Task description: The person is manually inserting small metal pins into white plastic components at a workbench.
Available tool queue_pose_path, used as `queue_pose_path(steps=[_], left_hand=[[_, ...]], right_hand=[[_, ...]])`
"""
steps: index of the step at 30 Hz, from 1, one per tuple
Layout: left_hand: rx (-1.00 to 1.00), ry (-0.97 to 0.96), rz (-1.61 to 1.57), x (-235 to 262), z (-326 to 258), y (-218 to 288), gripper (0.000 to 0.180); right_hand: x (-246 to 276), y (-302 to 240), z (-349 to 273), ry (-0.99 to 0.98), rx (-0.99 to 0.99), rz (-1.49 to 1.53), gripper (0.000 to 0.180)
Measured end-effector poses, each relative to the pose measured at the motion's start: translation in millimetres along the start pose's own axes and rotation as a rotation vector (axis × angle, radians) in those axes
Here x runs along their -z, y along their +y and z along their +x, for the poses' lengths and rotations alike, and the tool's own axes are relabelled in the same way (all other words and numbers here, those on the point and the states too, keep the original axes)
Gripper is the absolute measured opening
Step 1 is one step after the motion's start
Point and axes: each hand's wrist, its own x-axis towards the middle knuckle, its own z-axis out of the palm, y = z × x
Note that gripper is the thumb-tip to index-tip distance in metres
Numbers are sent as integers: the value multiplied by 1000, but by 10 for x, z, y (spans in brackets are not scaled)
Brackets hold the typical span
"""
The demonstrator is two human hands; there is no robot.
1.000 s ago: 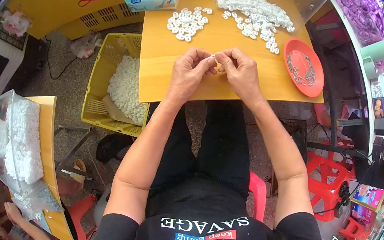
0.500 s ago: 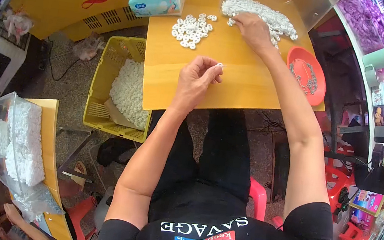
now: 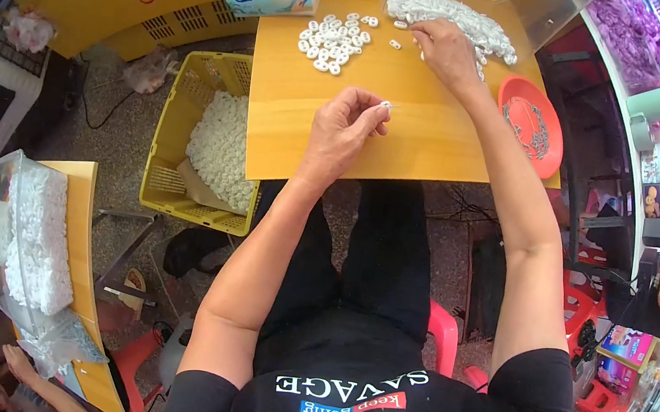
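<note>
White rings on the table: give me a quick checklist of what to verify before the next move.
1. Left hand pinches a small white piece: ok.
2. Right hand rests on the big pile of white rings: ok.
3. Right hand has a ring gripped: cannot tell.
4. Small group of rings lies apart from the pile: ok.
5. Red plate within the table edge: not ok, it overhangs.

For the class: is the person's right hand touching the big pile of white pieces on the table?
Touching: the head view shows the right hand resting fingers-down on the pile of white pieces.
</note>
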Motion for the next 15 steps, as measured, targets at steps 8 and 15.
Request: queue_pose_path(steps=[8,15], left_hand=[[6,3,23,6,-14,-1,13],[25,-17,31,22,-27,20,12]], right_hand=[[-161,-210,135,-98,-157,-146,19],[-166,-295,99,-66,87,-114,15]])
